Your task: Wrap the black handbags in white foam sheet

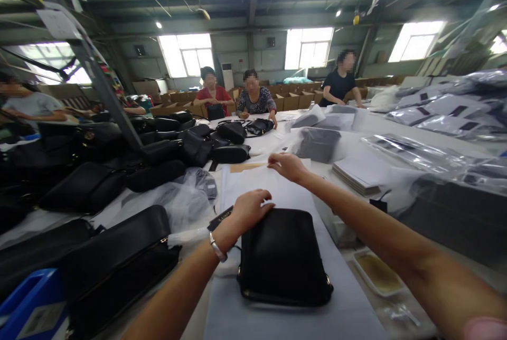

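Note:
A black bag [283, 258] lies flat in front of me on white paper, with metal fittings at its lower corners. My left hand [250, 209] rests at the bag's upper left corner, its fingers bent and a gap showing between them and the thumb. Beside that wrist a black tag [220, 218] with light lettering sticks out. Beyond the bag, my right hand [290, 167] is closed in a pinch at the far end of a thin white paper sheet [249, 180]. A tan strip [247, 168] shows beside those fingertips.
Many black bags [85, 187] crowd the left side, near a blue bin [34, 303]. At right are a stack of boards [356, 175], a shallow tray [378, 271] and plastic-wrapped packages [447, 113]. Several people work beyond, including a person in red [214, 96]. A metal post [114, 102] slants at left.

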### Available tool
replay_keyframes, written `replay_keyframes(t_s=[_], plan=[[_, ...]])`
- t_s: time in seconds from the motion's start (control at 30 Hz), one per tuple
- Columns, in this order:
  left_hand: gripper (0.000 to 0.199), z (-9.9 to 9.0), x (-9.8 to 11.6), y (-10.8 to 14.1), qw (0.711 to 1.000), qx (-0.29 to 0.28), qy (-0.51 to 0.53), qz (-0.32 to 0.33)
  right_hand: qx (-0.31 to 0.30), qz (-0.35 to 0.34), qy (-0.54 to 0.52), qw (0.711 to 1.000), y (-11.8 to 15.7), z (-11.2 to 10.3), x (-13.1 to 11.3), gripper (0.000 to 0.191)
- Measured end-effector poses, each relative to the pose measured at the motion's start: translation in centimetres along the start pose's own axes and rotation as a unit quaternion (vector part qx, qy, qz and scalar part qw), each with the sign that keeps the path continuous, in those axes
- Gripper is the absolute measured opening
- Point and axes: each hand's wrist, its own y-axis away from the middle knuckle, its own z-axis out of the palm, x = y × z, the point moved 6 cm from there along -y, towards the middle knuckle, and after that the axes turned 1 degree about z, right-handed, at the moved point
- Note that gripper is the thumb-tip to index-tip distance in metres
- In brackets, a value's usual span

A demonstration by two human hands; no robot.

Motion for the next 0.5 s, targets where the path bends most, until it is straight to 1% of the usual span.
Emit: replay_keyframes(t_s=[0.03,0.1,0.13,0.17,0.2,0.23,0.27,0.33,0.37,0.43,0.5], plan=[[0.03,-1.0,-0.9,0.3,0.999,0.036,-0.007,-0.022,0.018,-0.02,0.003,1.0,1.2,-1.0,-0.8,0.014],[0.035,-3.3,-2.2,1.1,0.989,0.135,-0.028,-0.047,0.063,-0.077,0.008,0.995,4.1,-2.9,-2.6,0.011],[0.043,-4.4,-2.6,1.4,0.981,0.183,-0.043,-0.042,0.083,-0.108,0.009,0.991,5.7,-3.6,-3.4,0.01],[0.053,-5.2,-2.8,1.7,0.974,0.216,-0.06,-0.028,0.098,-0.133,0.01,0.986,7.2,-4.1,-4.2,0.011],[0.063,-5.6,-2.9,1.9,0.971,0.227,-0.073,-0.006,0.104,-0.152,0.011,0.983,8.8,-4.5,-4.8,0.012],[0.069,-5.6,-3.0,2.1,0.974,0.211,-0.081,0.017,0.106,-0.165,0.011,0.981,10.3,-4.6,-5.2,0.014],[0.069,-5.3,-3.1,2.2,0.981,0.172,-0.082,0.036,0.104,-0.175,0.012,0.979,11.7,-4.6,-5.6,0.015],[0.056,-4.3,-3.2,3.0,0.991,0.092,-0.072,0.061,0.099,-0.191,0.008,0.976,14.2,-4.3,-6.0,0.018],[0.048,-4.0,-3.2,3.6,0.993,0.066,-0.07,0.071,0.097,-0.199,0.003,0.975,15.3,-4.0,-6.2,0.019],[0.037,-3.4,-2.9,5.2,0.992,0.045,-0.078,0.086,0.093,-0.209,-0.005,0.974,17.0,-3.1,-6.2,0.022],[0.036,-3.0,-2.3,7.0,0.99,0.04,-0.096,0.094,0.086,-0.207,0.001,0.975,18.1,-2.0,-5.9,0.028]])
